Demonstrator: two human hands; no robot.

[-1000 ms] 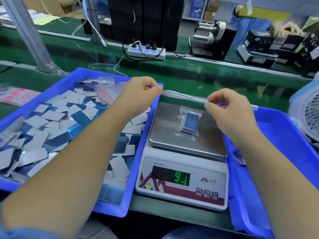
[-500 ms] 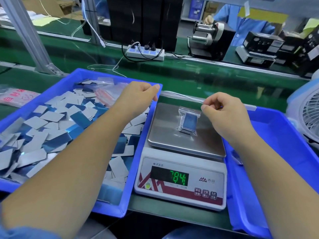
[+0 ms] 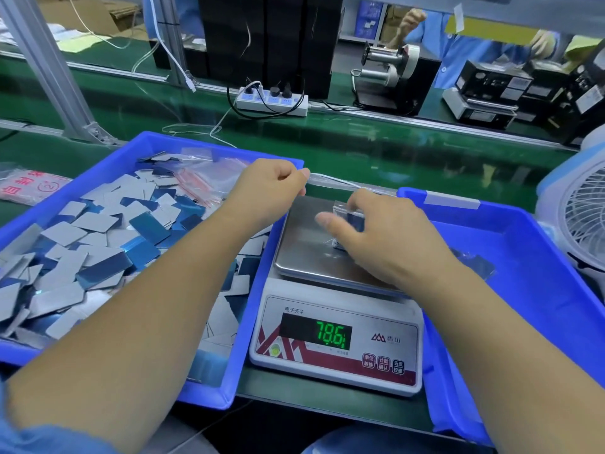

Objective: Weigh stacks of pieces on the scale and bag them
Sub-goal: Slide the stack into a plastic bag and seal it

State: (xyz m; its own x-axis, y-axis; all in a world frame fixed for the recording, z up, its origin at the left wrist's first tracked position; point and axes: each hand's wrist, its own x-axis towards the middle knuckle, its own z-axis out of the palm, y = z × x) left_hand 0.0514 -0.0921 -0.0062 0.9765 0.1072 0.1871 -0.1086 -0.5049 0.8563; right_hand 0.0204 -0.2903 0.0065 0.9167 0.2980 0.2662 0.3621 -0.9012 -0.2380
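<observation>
A small clear bag holding a stack of blue pieces (image 3: 353, 218) lies on the steel platform of the scale (image 3: 304, 247), whose display reads 78.6. My right hand (image 3: 373, 234) is over that bagged stack, thumb and fingers curled round it, hiding most of it. My left hand (image 3: 271, 188) hovers over the near corner of the left bin and pinches one end of a thin clear empty bag (image 3: 334, 181), seen edge-on, which stretches right above the back of the scale.
A blue bin (image 3: 262, 309) on the left holds several loose blue and grey pieces (image 3: 98, 240) and empty zip bags (image 3: 203, 181). Another blue bin (image 3: 530, 244) sits right of the scale, with a white fan (image 3: 582, 217) beyond it. A power strip (image 3: 271, 101) lies on the green belt behind.
My right hand let go of the clear empty bag and dropped left onto the bagged stack on the scale. The display went from 9.1 through 78.4 to 78.6. My left hand barely moved.
</observation>
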